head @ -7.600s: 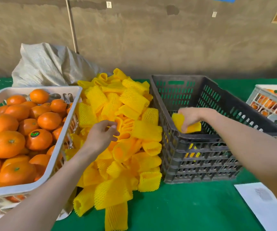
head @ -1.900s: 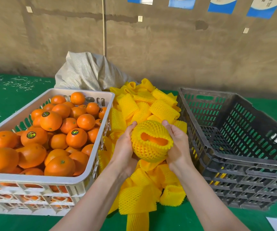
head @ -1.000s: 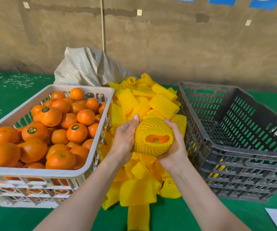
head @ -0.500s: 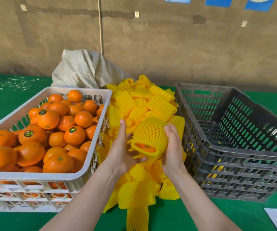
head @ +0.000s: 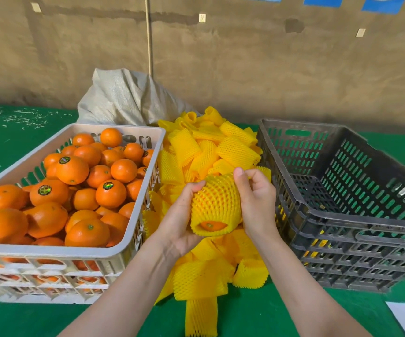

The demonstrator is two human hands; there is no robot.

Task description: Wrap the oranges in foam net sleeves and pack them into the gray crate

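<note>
Hands meet over the pile of yellow foam sleeves (head: 211,152): the left hand (head: 180,221) cups the netted orange (head: 217,205) from below while the right hand (head: 255,203) pinches the sleeve's upper edge. Bare peel shows at the near opening. White crate of oranges (head: 128,237) sits left, the gray crate (head: 298,215) right.

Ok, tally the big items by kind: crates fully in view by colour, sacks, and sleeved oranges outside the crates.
White crate: 1
Gray crate: 1
Sack: 1
Sleeved orange: 1
Total: 4
</note>
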